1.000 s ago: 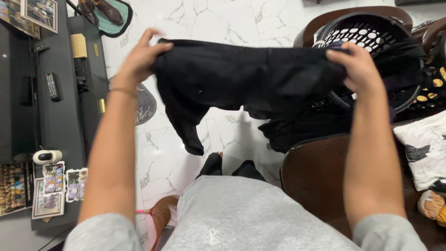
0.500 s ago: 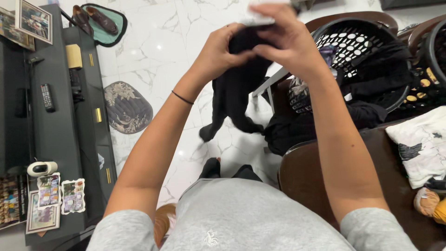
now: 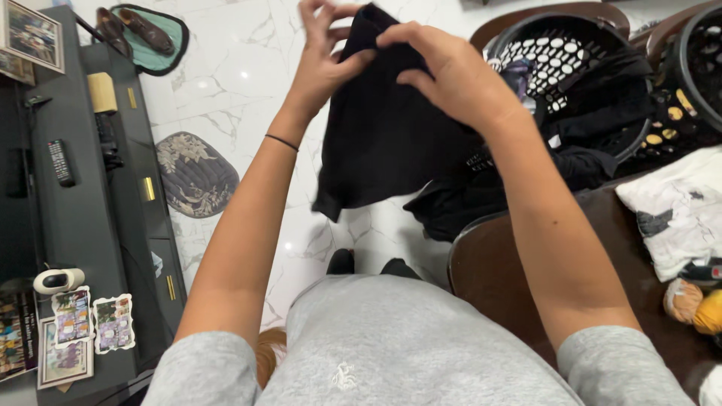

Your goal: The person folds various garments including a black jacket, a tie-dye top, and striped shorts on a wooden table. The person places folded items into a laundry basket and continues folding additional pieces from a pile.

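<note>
Far left: dark low media cabinet [image 3: 83, 225] carrying a black remote control [image 3: 60, 162], a small white camera-like device [image 3: 54, 281] and framed photographs [image 3: 71, 331]. On the white marble floor [image 3: 248, 75] beside it: a grey patterned cushion [image 3: 197, 173] and a teal mat with brown shoes [image 3: 147, 30].

Left hand [image 3: 322, 64]: raised, grip pinching the top edge of a black folded cloth garment [image 3: 387, 143]; thin black band at the wrist.

Garment hangs in the air between both hands, above the floor, in front of the person's grey shirt.

Right hand [image 3: 451, 71]: grip clenched on the same top edge, just beside the left hand.

Right: black perforated plastic laundry basket [image 3: 579, 53] with dark clothes, on a dark brown wooden bench [image 3: 504, 286]; white printed cloth [image 3: 677, 214] lies at far right.
</note>
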